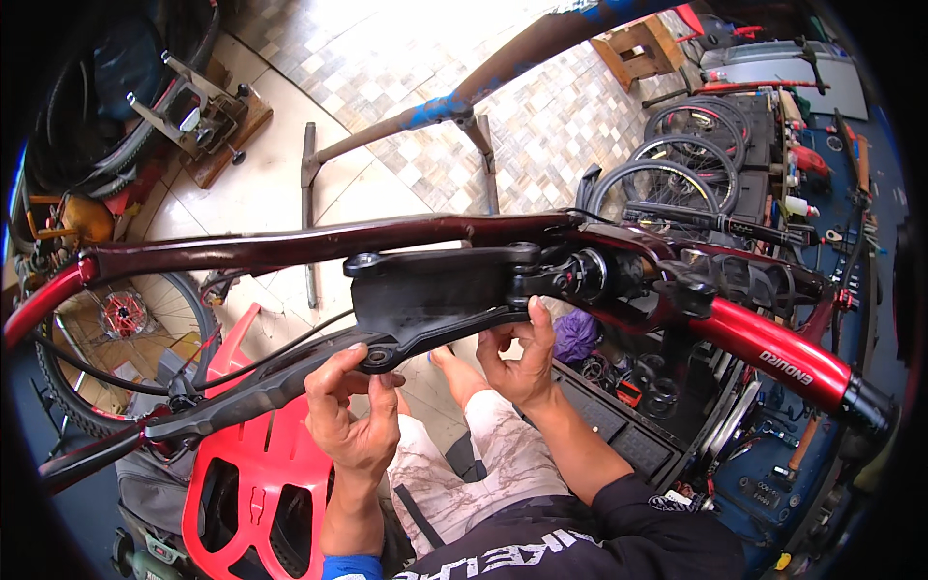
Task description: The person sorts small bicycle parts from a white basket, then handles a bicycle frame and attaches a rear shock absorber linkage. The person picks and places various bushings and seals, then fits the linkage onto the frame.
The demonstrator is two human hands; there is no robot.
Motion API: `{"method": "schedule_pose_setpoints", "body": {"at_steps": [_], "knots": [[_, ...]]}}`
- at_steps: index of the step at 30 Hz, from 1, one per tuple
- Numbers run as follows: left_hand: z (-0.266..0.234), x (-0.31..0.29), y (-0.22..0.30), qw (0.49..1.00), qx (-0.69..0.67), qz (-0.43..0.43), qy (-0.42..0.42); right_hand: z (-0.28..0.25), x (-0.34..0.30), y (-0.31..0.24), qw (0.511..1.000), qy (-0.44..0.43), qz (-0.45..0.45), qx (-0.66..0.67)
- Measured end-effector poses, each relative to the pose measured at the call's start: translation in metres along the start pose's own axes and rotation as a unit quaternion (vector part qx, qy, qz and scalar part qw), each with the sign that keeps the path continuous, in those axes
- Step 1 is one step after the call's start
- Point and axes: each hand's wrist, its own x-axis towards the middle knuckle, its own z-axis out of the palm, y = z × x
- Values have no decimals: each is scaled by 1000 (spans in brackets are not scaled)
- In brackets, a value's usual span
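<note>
Bicycle frame [290, 242], dark red, lies across the view at chest height, held up off a tiled floor [406, 68]. Black rocker link [435, 295] sits in the middle of the frame, between the upper tube and the black chainstay [242, 391] that runs down to the left. Left hand [353, 416] is raised from below, fingers curled, thumb and fingertips pinched at the lower pivot bolt [375, 358] where the link meets the chainstay; whether it grips the bolt or only presses on it cannot be told. Right hand [522, 358] is just to the right, fingers bent upward and touching the underside of the link near the rear shock [590, 275]; nothing is closed inside it. The two hands are near each other, not touching. Red plastic chair [256, 493] stands below the left forearm. Spoked wheel with red hub [126, 319] is at left behind the frame. Several loose wheels [686, 159] lean at upper right, beside a cluttered tool bench [822, 174].
</note>
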Motion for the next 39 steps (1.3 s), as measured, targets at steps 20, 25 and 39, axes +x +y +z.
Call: {"method": "schedule_pose_setpoints", "body": {"at_steps": [20,25,39], "knots": [[6,2,0,996,-82,-27,27,10,-14,23,999,-2,-32,23],[9,5,2,995,-98,-18,25,5,-17,13,1000,-8,6,27],[8,6,-4,998,-56,-2,19,-20,-1,-21,997,7,53,48]]}}
